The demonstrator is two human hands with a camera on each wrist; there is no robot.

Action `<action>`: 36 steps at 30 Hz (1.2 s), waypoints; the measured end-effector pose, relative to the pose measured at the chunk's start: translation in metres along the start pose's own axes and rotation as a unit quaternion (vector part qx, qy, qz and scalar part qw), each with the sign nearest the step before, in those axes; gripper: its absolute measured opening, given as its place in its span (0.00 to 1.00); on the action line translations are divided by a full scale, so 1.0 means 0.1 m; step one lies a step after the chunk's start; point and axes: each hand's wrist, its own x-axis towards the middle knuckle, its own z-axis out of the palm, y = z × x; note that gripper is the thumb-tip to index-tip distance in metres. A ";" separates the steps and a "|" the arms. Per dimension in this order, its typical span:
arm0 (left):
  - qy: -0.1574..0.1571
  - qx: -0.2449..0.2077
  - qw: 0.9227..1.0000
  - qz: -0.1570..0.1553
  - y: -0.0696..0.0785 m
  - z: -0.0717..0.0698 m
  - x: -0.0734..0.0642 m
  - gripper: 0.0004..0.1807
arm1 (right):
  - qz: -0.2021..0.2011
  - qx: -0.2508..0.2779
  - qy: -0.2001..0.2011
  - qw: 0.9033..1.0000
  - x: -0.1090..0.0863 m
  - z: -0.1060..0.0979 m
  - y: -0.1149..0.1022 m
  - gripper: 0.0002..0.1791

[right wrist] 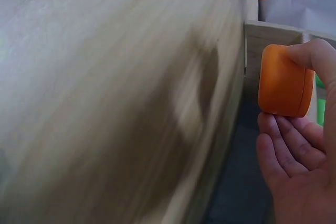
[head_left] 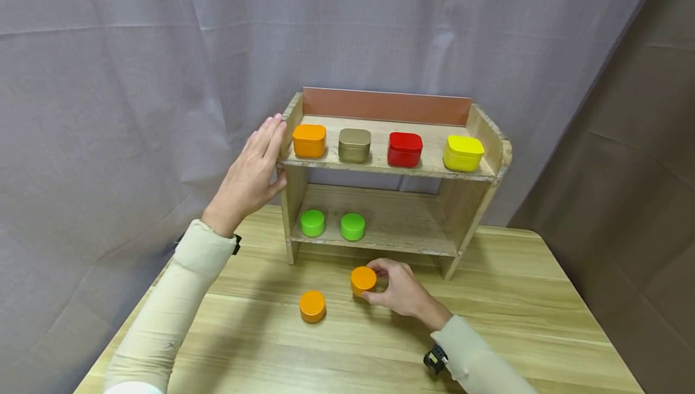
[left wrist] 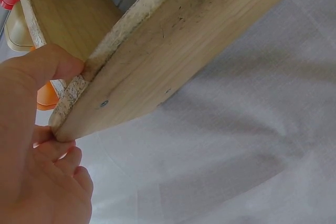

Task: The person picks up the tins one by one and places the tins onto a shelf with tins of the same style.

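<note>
My left hand (head_left: pixel 252 168) grips the left side panel of a two-tier wooden shelf (head_left: pixel 380 168), thumb at the front edge and fingers along the outside; the left wrist view shows this panel (left wrist: pixel 142 61) up close. Below the lower tier, my right hand (head_left: pixel 403 290) pinches a round orange tin (head_left: pixel 363 280) between thumb and fingers. In the right wrist view that tin (right wrist: pixel 284 81) appears held off the tabletop. Another round orange tin (head_left: pixel 312 306) rests on the table to its left. Two round green tins (head_left: pixel 312 223) stand at the left of the lower tier.
On the upper tier stand an orange tin (head_left: pixel 309 141), a khaki tin (head_left: pixel 355 145), a red tin (head_left: pixel 404 150) and a yellow tin (head_left: pixel 463 154), spaced in a row. The shelf stands on a wood-grain table (head_left: pixel 244 346). A grey curtain (head_left: pixel 136 80) hangs behind.
</note>
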 end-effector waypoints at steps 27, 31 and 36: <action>0.005 -0.002 1.000 0.001 0.00 0.01 0.00 0.53 | -0.009 -0.055 0.050 0.997 0.00 -0.78 -0.06 0.29; 0.005 0.000 1.000 0.001 0.00 0.01 0.00 0.53 | -0.015 -0.054 0.059 0.997 0.05 -0.84 -0.04 0.29; 0.006 0.000 1.000 0.002 0.01 0.00 0.00 0.53 | -0.008 -0.053 0.067 0.996 0.13 -0.89 -0.07 0.30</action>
